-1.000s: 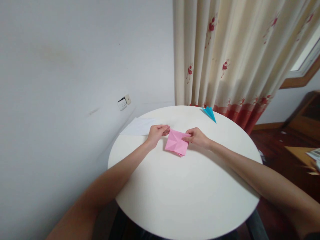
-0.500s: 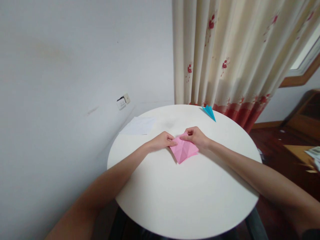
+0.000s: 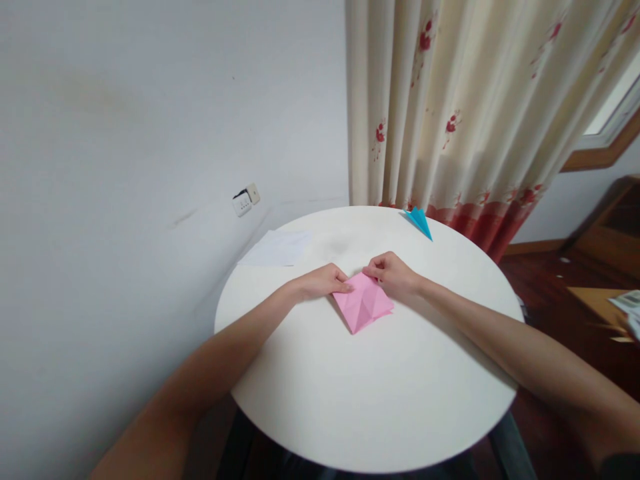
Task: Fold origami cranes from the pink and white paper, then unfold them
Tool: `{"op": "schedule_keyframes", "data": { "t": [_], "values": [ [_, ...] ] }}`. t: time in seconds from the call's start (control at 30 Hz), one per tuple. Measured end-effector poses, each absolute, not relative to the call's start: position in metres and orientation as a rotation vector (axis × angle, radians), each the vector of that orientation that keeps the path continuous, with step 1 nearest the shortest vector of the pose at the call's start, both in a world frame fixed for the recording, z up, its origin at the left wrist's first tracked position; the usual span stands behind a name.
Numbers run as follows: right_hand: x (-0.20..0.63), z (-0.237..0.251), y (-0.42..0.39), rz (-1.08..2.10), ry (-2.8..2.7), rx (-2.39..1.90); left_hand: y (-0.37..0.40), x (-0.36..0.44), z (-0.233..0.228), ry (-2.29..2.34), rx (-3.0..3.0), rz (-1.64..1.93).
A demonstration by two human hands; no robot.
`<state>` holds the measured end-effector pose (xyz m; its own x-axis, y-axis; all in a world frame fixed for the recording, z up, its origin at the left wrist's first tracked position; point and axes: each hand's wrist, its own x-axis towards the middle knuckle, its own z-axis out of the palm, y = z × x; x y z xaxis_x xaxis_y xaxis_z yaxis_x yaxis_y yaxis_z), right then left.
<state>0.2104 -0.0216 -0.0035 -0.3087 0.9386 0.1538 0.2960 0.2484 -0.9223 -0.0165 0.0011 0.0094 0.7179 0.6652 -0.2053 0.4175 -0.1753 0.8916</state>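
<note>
1. The pink folded paper point(image 3: 362, 303) lies flat on the round white table point(image 3: 370, 400), a little beyond the table's middle toward 12 o'clock, turned like a diamond with one corner pointing at 6 o'clock.
2. The left hand point(image 3: 320, 282) rests at the paper's 10 o'clock edge, fingertips pressed on that corner, probably to pin the sheet so it cannot slide.
3. The right hand point(image 3: 393, 273) sits at the paper's 1 o'clock edge, thumb and fingers closed in a pinch on the top layer there, which looks like a grip for lifting or creasing a flap.
4. Crease lines cross the pink face, so it has several folds in it.
5. A white sheet point(image 3: 276, 248) lies at the table's 10 o'clock rim, well apart.
6. A blue folded piece point(image 3: 419, 222) rests at the 1 o'clock rim, near the curtain point(image 3: 475, 107).
</note>
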Motion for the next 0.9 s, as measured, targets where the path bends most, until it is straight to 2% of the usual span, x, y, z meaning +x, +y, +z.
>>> {"op": "schedule_keyframes", "data": {
  "t": [0.13,0.27,0.4,0.6,0.9],
  "values": [
    [0.227,-0.003,-0.008,0.947,-1.469,-1.29,0.005,-0.01,0.006,1.011,1.696,0.608],
    [0.232,-0.002,-0.007,1.343,-1.134,-1.091,0.01,-0.003,0.001,1.043,1.472,1.039],
    [0.213,-0.004,-0.019,1.67,-1.075,-0.903,0.011,0.0,-0.004,1.01,1.388,1.206],
    [0.198,-0.014,-0.022,1.356,-1.161,-1.092,0.005,0.009,-0.007,0.937,1.336,1.145],
    [0.206,-0.016,-0.011,1.01,-1.264,-1.045,0.006,0.006,-0.006,0.902,1.392,0.916]
  ]
}}
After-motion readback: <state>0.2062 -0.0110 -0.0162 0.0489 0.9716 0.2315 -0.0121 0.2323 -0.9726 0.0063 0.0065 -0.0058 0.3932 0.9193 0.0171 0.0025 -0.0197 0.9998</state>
